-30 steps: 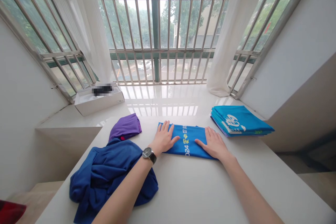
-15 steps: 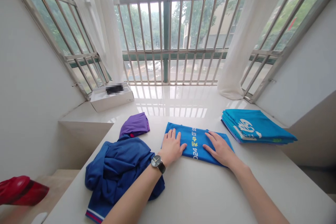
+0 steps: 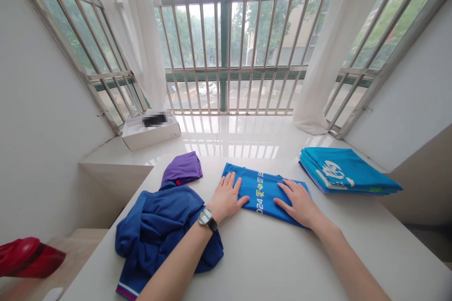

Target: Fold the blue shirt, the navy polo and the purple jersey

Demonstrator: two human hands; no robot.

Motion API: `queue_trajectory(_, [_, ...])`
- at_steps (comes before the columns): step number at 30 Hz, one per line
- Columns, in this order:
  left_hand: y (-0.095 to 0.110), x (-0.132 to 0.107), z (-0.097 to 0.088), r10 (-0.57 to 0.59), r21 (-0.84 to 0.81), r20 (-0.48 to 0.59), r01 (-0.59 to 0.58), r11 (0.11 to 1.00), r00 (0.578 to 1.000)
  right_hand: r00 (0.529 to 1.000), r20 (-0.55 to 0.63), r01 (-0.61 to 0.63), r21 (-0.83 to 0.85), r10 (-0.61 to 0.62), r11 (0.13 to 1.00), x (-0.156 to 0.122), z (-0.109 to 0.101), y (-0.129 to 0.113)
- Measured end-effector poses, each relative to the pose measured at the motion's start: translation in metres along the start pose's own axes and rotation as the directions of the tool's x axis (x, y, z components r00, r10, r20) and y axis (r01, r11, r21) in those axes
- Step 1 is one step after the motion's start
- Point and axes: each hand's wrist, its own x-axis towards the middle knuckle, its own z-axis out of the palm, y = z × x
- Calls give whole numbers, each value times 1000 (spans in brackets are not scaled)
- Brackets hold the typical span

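Observation:
A bright blue T-shirt with yellow print lies folded into a long band on the white table. My left hand rests flat on its left part, and a black-faced wristwatch sits on that wrist. My right hand lies flat on its right part, fingers spread. To the left, a crumpled dark blue garment with a striped hem lies under my left forearm. Beyond it is a purple cloth. A stack of folded blue shirts sits to the right.
A white box holding a pixelated dark item stands on the glossy white sill behind the table. Barred windows and white curtains rise beyond it. A red object shows off the table's left edge at lower left.
The view has shifted, so the table items sit further right in the frame, and the red object has come into view. Both hands stay flat on the folded shirt.

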Motion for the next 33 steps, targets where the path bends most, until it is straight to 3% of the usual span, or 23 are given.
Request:
queue_trajectory(5, [4, -6, 3, -20, -2, -14, 20, 1000, 1000, 999, -17, 39, 119, -38, 992, 2, -3, 5])
queue_trajectory(9, [3, -9, 0, -45, -3, -6, 45, 999, 999, 998, -48, 35, 94, -30, 995, 3, 0, 8])
queue_trajectory(11, [1, -10, -6, -55, 7, 1, 55, 998, 998, 994, -101, -32, 24, 34, 999, 3, 2, 11])
queue_trajectory(14, [0, -15, -20, -56, 24, 10, 56, 998, 998, 955, -182, -248, -62, 233, 967, 4, 4, 18])
queue_trajectory(16, [2, -19, -31, -47, 39, 5, 47, 998, 999, 915, -193, -372, -65, 354, 926, 4, 6, 24])
queue_trajectory(18, [4, -20, -41, -42, 58, -5, 42, 997, 999, 898, -172, -417, -41, 404, 908, 5, 8, 29])
queue_trajectory(23, [-7, -10, -48, -80, 4, -76, 81, 997, 994, 910, -165, -378, 44, 380, 925, 14, 13, 36])
queue_trajectory(27, [-31, -1, -42, -204, 0, -179, 207, 978, 962, 891, -158, -421, 62, 425, 905, 24, 17, 44])
queue_trajectory(29, [-41, -1, -39, -238, 33, -126, 244, 969, 963, 896, -144, -413, 75, 420, 908, 28, 18, 49])
queue_trajectory(33, [-54, -2, -35, -192, 81, -13, 192, 978, 981, 910, -155, -361, 159, 384, 919, 32, 19, 60])
